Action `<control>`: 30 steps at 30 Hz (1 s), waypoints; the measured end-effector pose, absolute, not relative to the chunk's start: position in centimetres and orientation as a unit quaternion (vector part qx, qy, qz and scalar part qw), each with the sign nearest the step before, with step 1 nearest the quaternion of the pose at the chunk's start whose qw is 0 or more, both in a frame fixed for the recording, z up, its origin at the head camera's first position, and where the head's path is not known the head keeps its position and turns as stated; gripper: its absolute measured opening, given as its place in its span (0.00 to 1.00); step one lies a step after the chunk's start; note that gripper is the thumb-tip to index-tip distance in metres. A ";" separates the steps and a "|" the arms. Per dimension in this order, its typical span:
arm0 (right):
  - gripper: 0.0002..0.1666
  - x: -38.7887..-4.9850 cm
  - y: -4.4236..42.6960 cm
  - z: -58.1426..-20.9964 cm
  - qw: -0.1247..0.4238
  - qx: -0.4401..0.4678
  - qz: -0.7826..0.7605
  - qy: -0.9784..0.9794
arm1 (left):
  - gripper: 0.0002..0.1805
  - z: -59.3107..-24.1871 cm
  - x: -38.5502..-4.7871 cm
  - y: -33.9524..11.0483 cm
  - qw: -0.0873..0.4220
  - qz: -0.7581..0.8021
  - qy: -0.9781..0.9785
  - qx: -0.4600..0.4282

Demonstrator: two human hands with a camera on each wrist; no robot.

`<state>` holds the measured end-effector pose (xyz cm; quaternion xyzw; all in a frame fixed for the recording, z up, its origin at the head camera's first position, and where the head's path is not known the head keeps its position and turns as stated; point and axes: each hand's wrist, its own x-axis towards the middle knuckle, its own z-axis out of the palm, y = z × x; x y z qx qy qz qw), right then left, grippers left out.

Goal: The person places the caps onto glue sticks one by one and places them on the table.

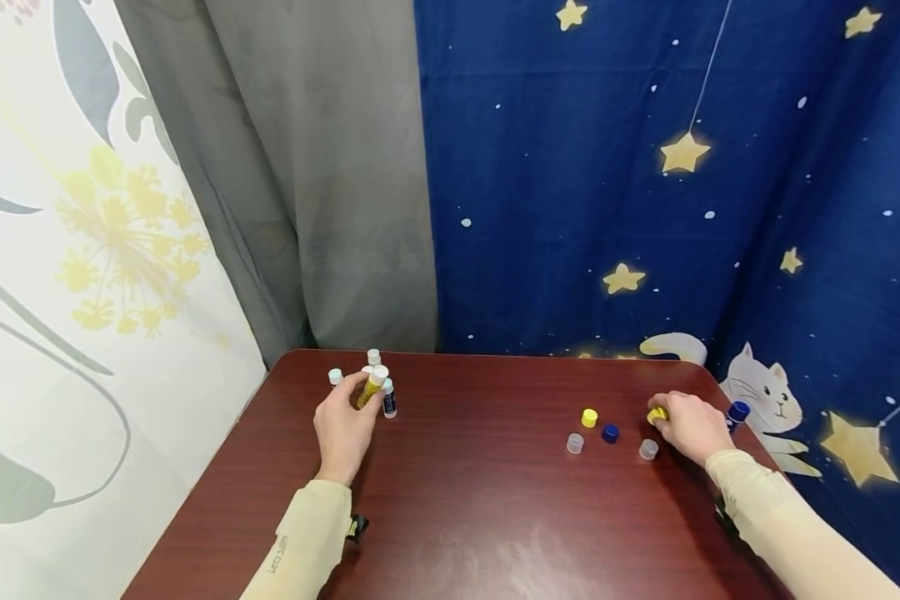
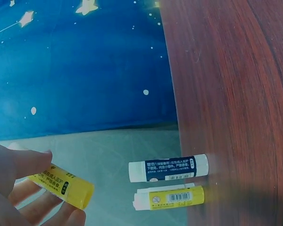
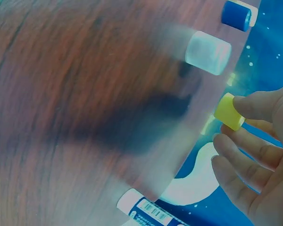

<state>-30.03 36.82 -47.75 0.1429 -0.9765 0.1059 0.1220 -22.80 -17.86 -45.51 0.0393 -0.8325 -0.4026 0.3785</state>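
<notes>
My left hand [image 1: 343, 427] pinches a yellow glue stick [image 1: 370, 392] with a white end, held tilted above the table's far left. Just beside it stand several other glue sticks, among them a dark blue one [image 2: 170, 168] and a yellow one [image 2: 177, 197]; in the head view my fingers partly hide this group. Over on the right side, my right hand [image 1: 693, 425] has a small yellow cap [image 3: 229, 112] between thumb and fingertips. A blue glue stick [image 1: 737, 414] stands behind that hand, mostly covered by it in the head view.
Left of my right hand, a second yellow cap [image 1: 589, 417], a dark blue cap [image 1: 610, 433] and two clear caps, one nearer the middle [image 1: 575, 443] and one by the hand [image 1: 648, 450], sit on the reddish-brown table [image 1: 480, 483]. Curtains [image 1: 525, 208] hang beyond its far edge.
</notes>
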 end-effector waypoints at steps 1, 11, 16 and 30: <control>0.15 -30.0 36.7 -47.7 0.126 0.143 0.106 -0.976 | 0.20 -45.5 -22.8 -17.8 0.381 -0.403 -0.832 0.037; 0.17 -30.0 35.4 -46.7 0.131 0.139 0.123 -0.974 | 0.20 -45.6 -22.9 -17.4 0.393 -0.393 -0.831 0.022; 0.17 -30.0 34.7 -46.1 0.140 0.135 0.135 -0.972 | 0.21 -45.7 -22.9 -17.2 0.396 -0.393 -0.830 0.019; 0.17 -30.5 32.9 -45.7 0.162 0.134 0.144 -0.967 | 0.19 -45.9 -23.2 -16.8 0.403 -0.393 -0.826 0.003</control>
